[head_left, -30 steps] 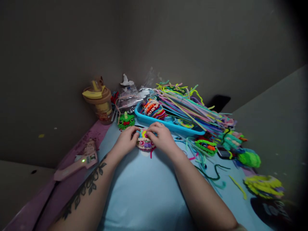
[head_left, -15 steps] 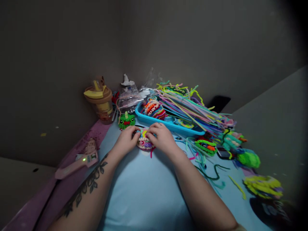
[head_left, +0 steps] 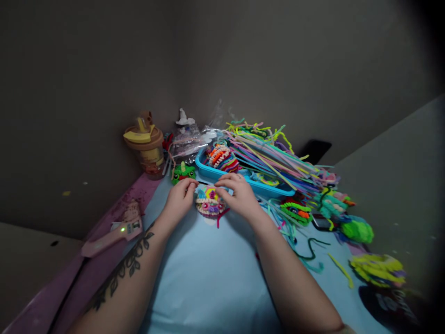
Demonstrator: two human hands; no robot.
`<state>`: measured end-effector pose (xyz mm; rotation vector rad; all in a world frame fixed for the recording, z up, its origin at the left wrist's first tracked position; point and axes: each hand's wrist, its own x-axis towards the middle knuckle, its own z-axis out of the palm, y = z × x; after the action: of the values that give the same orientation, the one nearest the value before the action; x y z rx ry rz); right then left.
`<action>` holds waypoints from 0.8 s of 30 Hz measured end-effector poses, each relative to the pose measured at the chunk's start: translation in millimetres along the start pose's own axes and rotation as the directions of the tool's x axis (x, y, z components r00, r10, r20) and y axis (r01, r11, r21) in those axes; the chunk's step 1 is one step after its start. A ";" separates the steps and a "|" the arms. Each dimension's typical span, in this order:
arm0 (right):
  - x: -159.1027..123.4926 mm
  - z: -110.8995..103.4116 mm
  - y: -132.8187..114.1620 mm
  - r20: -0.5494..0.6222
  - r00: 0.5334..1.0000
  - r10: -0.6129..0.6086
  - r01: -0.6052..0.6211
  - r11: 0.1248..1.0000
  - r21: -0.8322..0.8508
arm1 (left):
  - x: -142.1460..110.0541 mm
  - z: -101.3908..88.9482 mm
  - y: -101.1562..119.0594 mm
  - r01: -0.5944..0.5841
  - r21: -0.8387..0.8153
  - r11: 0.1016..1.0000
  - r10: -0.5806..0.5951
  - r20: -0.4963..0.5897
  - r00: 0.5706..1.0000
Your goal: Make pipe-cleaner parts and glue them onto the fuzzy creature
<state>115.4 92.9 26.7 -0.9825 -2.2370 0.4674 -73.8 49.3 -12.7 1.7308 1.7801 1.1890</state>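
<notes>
A small pipe-cleaner creature (head_left: 210,200) in pink, yellow, purple and blue lies between my hands on the light blue cover. Cream loops run across it like teeth, and a dark pink stem hangs from its lower right. At its upper left, my left hand (head_left: 181,196) has thumb and fingertips pressed together; anything between them is too small to make out. My right hand (head_left: 235,194) is at the upper right side, thumb and fingers apart, with the fingertips close to the creature. Whether they touch it I cannot tell.
Behind my hands stands a blue tray (head_left: 271,190) with fuzzy stems (head_left: 267,155) heaped over it. A green frog-like figure (head_left: 183,173) sits left of it. Further left are a pink glue gun (head_left: 114,235) and a lidded cup (head_left: 148,148). Finished-looking fuzzy pieces (head_left: 377,269) lie right.
Both hands have drawn apart from the creature, the left to the left and the right slightly right. More of the creature's top now shows.
</notes>
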 end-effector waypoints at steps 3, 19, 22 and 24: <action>-1.3 10.7 -3.6 0.012 1.000 0.004 -0.003 0.999 -0.043 | -0.7 0.1 1.1 -0.008 -0.005 1.000 0.008 0.002 1.000; -4.0 20.5 -2.9 0.062 0.998 0.019 -0.011 0.992 -0.129 | -2.2 3.1 1.6 -0.021 -0.013 1.000 0.020 -0.015 1.000; -3.9 20.2 -2.1 0.070 0.997 0.033 -0.025 0.993 -0.112 | -2.4 2.7 1.3 -0.015 -0.010 1.000 0.015 -0.020 1.000; -3.7 19.8 -1.6 0.072 0.996 0.045 -0.038 0.995 -0.096 | -2.4 2.7 0.9 -0.020 -0.007 1.000 0.020 -0.020 1.000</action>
<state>102.9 87.8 11.5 -1.0779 -2.3269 0.4253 -70.8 47.7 -14.2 1.7424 1.7719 1.2231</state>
